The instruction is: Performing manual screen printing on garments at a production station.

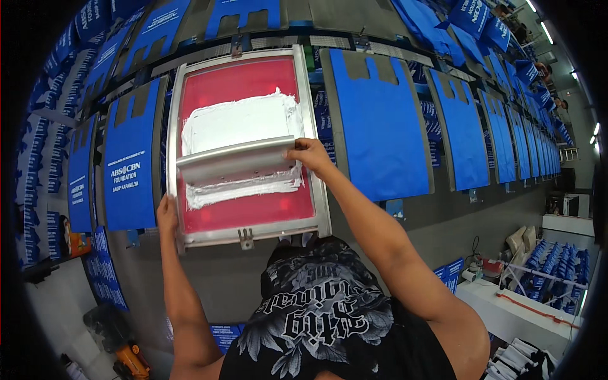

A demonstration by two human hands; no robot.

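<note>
Many blue bags (380,123) along long table (487,209); right hand (308,154) gripping squeegee (235,159), left hand (167,215) clasping screen frame (250,235).

blue bags (382,123) flanking frame (320,190) (close)

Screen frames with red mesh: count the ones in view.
1. The screen frame lies on the table in front of the person, between blue bags; left hand on its corner, right hand gripping the squeegee.

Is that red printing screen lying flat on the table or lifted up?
Flat, it seems: the screen frame lies level, white ink spread across it, left hand steadying its edge.
</note>
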